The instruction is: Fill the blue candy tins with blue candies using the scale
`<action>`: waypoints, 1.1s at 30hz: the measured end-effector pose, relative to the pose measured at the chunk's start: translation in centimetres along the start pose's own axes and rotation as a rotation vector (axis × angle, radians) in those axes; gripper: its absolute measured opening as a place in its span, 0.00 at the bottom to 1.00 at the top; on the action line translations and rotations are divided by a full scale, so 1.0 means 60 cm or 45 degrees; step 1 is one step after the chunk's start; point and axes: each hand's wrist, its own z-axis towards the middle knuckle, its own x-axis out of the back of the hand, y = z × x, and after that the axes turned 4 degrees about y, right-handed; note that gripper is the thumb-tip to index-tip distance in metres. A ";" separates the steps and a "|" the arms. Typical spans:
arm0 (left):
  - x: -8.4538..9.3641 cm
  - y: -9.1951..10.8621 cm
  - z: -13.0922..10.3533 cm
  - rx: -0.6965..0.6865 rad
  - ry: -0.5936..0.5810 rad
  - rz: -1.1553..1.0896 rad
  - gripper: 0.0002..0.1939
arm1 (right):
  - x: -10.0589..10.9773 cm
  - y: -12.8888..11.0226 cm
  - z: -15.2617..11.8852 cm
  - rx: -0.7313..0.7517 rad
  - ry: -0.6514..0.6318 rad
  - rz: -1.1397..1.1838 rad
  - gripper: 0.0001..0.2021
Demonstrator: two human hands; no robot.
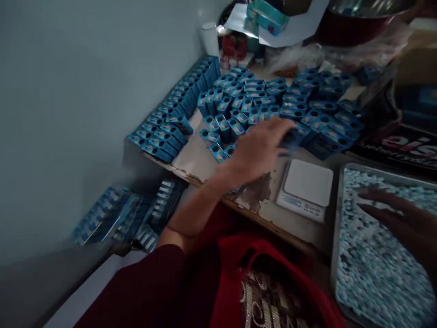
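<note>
My left hand stretches over the table, blurred by motion, its fingers closed about a small blue box at the near side of a crowd of the same boxes. Many of these upright blue boxes show a dark round hole on top. At the right, my right hand is in shadow over a metal tray of small pale blue and white pieces, fingers stretched out and touching or just above them. Between the hands lies a white digital scale with nothing on its plate.
Neat rows of blue boxes line the wall side. Below the table's left edge are stacked blue packs. A black printed carton stands behind the tray. Farther back are a white cup, clear plastic and a large bowl.
</note>
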 end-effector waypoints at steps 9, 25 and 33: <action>0.298 -0.500 0.034 0.700 0.257 0.009 0.45 | -0.134 -0.210 0.035 0.099 -0.162 0.021 0.23; 0.202 -0.609 -0.109 0.483 -0.262 0.276 0.12 | -0.224 -0.365 0.082 0.663 -0.420 0.024 0.18; 0.261 -0.476 -0.131 0.133 -0.098 0.559 0.58 | -0.256 -0.409 0.124 0.938 -0.627 -0.241 0.20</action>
